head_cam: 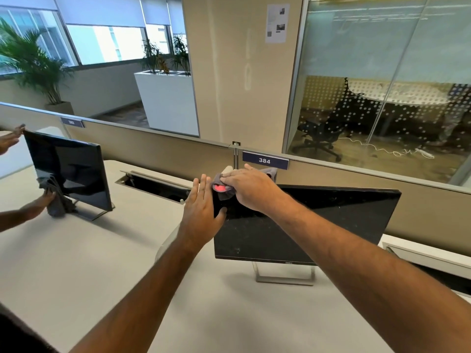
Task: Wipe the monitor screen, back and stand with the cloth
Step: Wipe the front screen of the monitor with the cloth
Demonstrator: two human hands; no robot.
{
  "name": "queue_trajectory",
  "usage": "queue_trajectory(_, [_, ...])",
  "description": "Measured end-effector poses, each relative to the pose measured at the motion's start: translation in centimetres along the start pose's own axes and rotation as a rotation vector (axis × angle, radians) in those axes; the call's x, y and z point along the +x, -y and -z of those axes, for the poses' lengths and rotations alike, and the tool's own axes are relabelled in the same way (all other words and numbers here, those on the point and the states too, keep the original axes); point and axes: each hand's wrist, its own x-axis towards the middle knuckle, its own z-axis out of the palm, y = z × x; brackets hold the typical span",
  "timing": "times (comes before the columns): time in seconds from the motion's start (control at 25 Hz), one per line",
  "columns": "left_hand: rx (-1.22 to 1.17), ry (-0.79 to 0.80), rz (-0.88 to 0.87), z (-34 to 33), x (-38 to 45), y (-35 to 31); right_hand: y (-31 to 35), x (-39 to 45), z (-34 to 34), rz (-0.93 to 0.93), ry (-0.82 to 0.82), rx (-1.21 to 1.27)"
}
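Note:
A black monitor [305, 225] on a silver frame stand [285, 276] faces me on the desk. My left hand [201, 212] lies flat against its left edge, thumb on the screen, fingers behind. My right hand [252, 189] presses a grey cloth [223, 191] with a red patch onto the monitor's top left corner. Part of the cloth sticks out beyond my fingers near the top edge.
A second monitor [71, 169] stands at the left, where another person's hand [40, 202] holds a grey cloth [57, 200] to it. An open cable tray [153, 184] is sunk in the desk. A partition with label 384 [265, 160] runs behind.

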Motion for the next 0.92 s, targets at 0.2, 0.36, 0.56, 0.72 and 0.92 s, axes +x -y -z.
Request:
queue_trajectory(0.2, [-0.089, 0.0, 0.062, -0.2, 0.2, -0.4, -1.1, 0.2, 0.4, -0.097, -0.01, 0.006])
queue_trajectory(0.36, [-0.128, 0.001, 0.056, -0.5, 0.2, -0.2, 2.1, 1.3, -1.5, -0.015, 0.002, 0.024])
queue_trajectory(0.56, [-0.081, 0.005, 0.03, -0.5, 0.1, 0.4, 1.5, 0.4, -2.1, -0.029, 0.005, 0.07])
queue_trajectory(0.72, [-0.044, -0.005, 0.027, -0.5, 0.0, 0.9, -0.7, -1.4, -1.2, -0.065, -0.038, 0.029])
queue_trajectory(0.92, [-0.129, 0.033, 0.088, -0.4, 0.2, 0.6, -0.9, -1.5, -1.0, -0.13, -0.039, 0.01])
